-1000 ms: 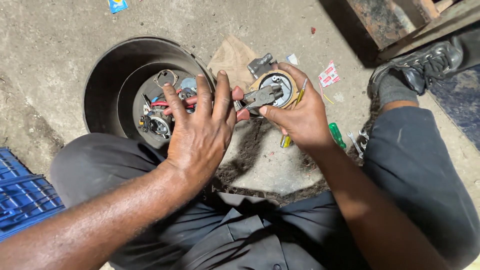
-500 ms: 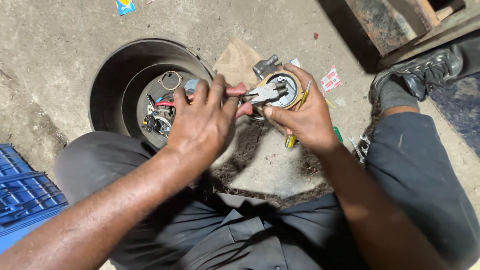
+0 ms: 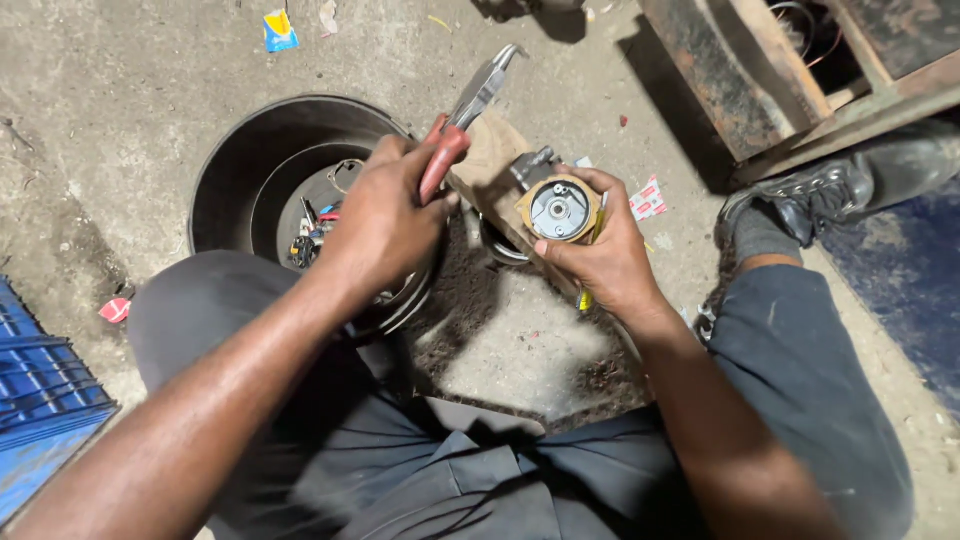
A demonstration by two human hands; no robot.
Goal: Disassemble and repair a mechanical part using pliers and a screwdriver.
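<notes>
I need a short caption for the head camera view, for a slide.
Seated on a concrete floor, a person's left hand grips red-handled pliers while the right hand holds a round metal part.

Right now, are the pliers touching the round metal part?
Apart. The head view shows the left hand holding the pliers up and away, with bare floor between their tips and the round metal part in the right hand.

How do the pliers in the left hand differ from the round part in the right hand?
The pliers are long and slim, with red handles; the round part is short, with a tan rim around a grey metal face. The pliers point away from the person; the round part faces the camera. Each sits in one hand.
</notes>
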